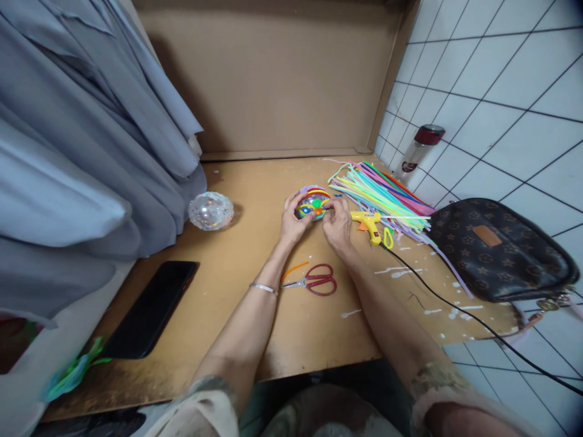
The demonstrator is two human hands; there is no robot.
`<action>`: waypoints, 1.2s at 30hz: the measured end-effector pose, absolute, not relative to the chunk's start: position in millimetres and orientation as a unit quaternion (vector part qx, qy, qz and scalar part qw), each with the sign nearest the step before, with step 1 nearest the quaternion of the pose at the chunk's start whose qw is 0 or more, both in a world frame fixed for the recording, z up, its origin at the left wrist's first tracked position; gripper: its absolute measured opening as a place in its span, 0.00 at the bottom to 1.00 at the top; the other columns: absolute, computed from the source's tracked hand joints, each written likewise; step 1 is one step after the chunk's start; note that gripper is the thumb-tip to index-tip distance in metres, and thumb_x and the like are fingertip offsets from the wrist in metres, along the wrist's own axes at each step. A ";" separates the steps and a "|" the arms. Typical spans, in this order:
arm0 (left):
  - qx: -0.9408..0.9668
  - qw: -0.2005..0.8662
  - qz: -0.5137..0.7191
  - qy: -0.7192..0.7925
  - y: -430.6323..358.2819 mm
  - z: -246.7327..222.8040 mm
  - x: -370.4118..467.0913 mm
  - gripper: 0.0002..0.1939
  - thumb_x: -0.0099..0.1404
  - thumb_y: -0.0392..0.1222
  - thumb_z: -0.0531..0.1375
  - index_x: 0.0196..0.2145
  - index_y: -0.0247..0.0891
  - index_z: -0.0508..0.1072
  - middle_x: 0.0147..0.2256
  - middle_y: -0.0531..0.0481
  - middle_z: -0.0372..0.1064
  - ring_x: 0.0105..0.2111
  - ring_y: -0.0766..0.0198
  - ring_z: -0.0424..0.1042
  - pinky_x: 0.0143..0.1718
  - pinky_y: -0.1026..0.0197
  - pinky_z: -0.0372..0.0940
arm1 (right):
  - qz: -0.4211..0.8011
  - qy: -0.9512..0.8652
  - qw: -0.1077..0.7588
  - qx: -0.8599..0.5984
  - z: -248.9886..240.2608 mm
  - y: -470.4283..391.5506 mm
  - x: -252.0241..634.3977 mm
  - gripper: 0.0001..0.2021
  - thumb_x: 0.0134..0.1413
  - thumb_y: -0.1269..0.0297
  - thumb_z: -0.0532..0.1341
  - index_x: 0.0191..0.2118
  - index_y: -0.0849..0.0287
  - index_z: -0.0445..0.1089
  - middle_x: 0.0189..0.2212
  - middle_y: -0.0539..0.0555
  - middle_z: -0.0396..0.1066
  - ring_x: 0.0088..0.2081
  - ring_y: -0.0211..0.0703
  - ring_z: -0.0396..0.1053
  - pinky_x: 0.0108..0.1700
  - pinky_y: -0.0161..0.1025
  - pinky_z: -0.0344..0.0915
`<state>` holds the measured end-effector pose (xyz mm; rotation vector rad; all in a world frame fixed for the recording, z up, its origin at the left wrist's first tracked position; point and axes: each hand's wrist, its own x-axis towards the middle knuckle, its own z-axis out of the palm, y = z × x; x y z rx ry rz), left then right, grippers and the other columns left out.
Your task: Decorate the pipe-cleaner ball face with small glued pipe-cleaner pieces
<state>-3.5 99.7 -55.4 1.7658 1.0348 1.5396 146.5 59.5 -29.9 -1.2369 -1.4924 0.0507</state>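
A clear ball decorated with colourful pipe cleaners (314, 199) is held just above or on the table, which I cannot tell. My left hand (294, 217) wraps round its left side, thumb along the lower front. Closed at the ball's right side is my right hand (337, 223), its fingertips pressed together against the decoration; what they pinch is hidden. Below the hands lie red-handled scissors (320, 280) and a short orange pipe cleaner (295, 270). A yellow hot glue gun (371, 224) lies right of my right hand, beside a pile of coloured pipe cleaners (382, 194).
At left on the table (218, 303) are a clear speckled ball (211, 211) and a black phone (150, 309). Grey cloth (91, 133) hangs there. To the right are a brown patterned bag (496, 255), a red-lidded bottle (419, 152) and the glue gun's cord (437, 297).
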 end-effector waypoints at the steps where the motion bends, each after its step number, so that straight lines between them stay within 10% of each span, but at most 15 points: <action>1: 0.663 0.284 0.574 0.388 99.4 -55.3 -3.9 0.31 0.59 0.54 0.71 0.59 0.46 0.74 0.65 0.39 0.63 0.67 0.43 0.63 0.67 0.38 0.62 | 0.023 -0.634 0.565 -0.528 -29.4 59.1 146.7 0.12 0.48 0.77 0.54 0.35 0.52 0.66 0.41 0.57 0.70 0.48 0.52 0.70 0.56 0.51 0.69; 36: 0.653 0.298 0.573 0.394 96.6 -51.9 -0.4 0.31 0.59 0.53 0.71 0.58 0.45 0.75 0.66 0.39 0.62 0.68 0.44 0.62 0.69 0.39 0.60 | 0.010 -0.653 0.539 -0.531 -31.9 59.4 144.8 0.10 0.53 0.74 0.56 0.37 0.56 0.73 0.43 0.60 0.68 0.49 0.53 0.70 0.56 0.50 0.70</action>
